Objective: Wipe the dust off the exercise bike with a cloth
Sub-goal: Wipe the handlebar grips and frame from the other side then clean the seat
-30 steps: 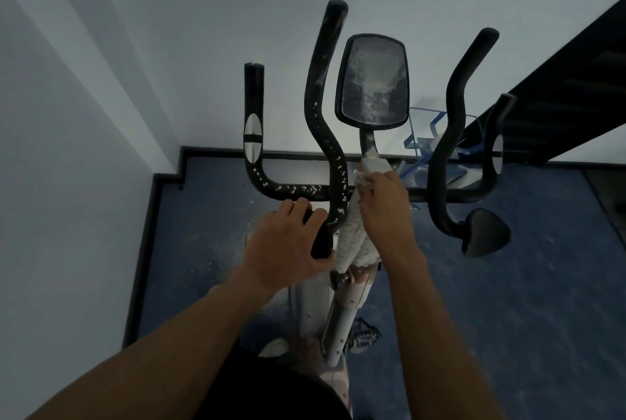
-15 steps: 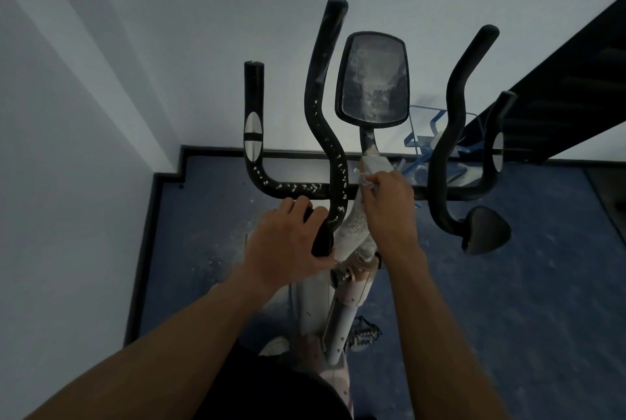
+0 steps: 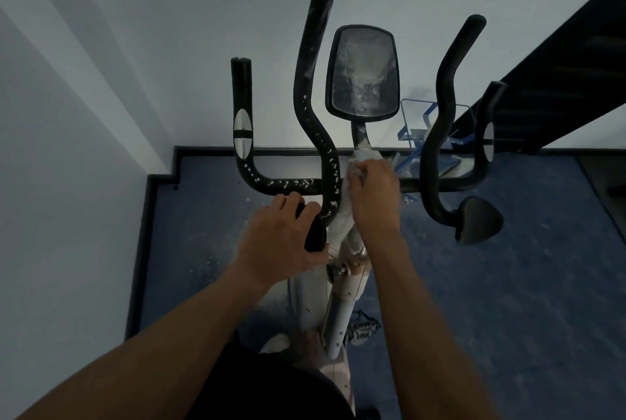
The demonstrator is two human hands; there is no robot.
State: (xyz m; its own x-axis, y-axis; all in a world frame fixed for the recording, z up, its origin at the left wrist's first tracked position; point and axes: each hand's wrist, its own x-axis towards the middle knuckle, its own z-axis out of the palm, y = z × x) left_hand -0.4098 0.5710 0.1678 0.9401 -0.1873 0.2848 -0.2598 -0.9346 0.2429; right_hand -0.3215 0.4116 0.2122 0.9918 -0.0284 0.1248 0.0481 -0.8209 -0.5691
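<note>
While left hand [image 3: 283, 242] is gripping near end of wavy handle [image 3: 316, 108], probably steadying bike [image 3: 342, 304], right hand [image 3: 372, 198] is clutching white cloth [image 3: 343, 216] bunched against centre post just under screen [image 3: 363, 72]. Cloth is hanging down post, between both hands. Guessing post is getting scrubbed first, since screen and left handlebar [image 3: 271, 181] are showing dust specks, not yet wiped. Versus a second ago: right hand is sitting slightly farther up post; left hand is staying put.
</note>
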